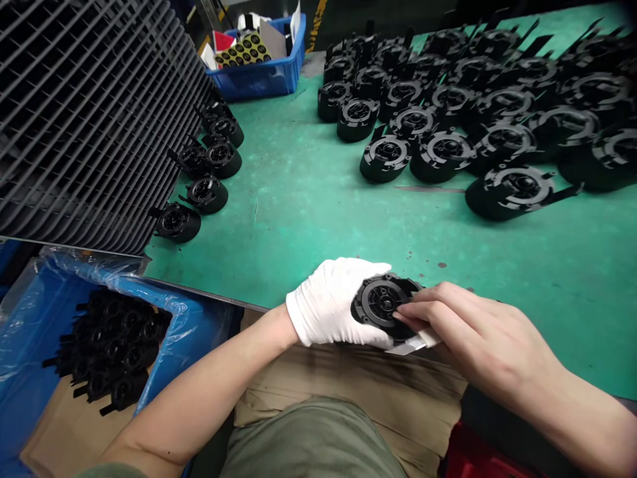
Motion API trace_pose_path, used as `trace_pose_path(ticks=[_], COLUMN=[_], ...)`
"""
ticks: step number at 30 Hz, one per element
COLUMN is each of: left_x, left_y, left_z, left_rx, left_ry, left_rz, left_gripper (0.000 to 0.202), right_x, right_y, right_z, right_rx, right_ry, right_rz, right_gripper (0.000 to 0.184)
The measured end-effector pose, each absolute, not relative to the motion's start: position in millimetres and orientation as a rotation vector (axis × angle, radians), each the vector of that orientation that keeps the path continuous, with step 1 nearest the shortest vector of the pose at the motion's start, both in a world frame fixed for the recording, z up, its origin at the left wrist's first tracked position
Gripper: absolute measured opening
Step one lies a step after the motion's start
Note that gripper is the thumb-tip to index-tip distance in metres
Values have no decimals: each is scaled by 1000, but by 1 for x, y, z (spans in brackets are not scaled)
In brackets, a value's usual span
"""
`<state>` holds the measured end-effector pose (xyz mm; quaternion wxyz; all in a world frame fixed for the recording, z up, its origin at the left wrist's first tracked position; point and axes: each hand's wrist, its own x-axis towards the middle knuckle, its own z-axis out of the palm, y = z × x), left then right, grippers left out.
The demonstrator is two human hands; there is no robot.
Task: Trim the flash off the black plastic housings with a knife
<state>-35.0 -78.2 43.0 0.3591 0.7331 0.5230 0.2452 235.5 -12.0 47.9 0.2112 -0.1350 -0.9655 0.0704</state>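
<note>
My left hand (333, 302), in a white glove, is wrapped round a round black plastic housing (382, 302) at the table's near edge. Its ringed face with a central hub is turned up towards me. My bare right hand (468, 325) is closed, and its fingertips touch or nearly touch the right side of that face. From under the right fingers sticks a flat, pale blade with a whitish handle, which looks like a knife (413, 344). The fingers cover most of its handle.
Many similar black housings (385, 156) stand on the green table (298, 192) at the right; several more (204, 192) stand at the left beside a stack of dark ribbed trays (89, 119). A blue bin (259, 76) sits at the back. A plastic-lined blue crate (199, 332) holds more black parts.
</note>
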Motion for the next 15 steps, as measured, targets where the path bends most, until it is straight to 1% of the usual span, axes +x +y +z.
trace_pose_path(ticks=[5, 9, 10, 15], left_x=[-35, -34, -34, -34], left_y=[-77, -76, -76, -75], left_z=[47, 48, 48, 49], left_rx=[1903, 1937, 1943, 1930], left_ry=[1337, 1335, 1334, 1319], left_rz=[609, 595, 594, 593], left_gripper=[50, 48, 48, 46], right_x=[233, 234, 234, 235], right_y=[-17, -18, -17, -17], right_z=[50, 46, 46, 46], right_rx=[-404, -426, -424, -390], right_ry=[-2661, -2666, -2679, -2718], right_rz=[155, 135, 131, 136], right_gripper=[17, 39, 41, 23])
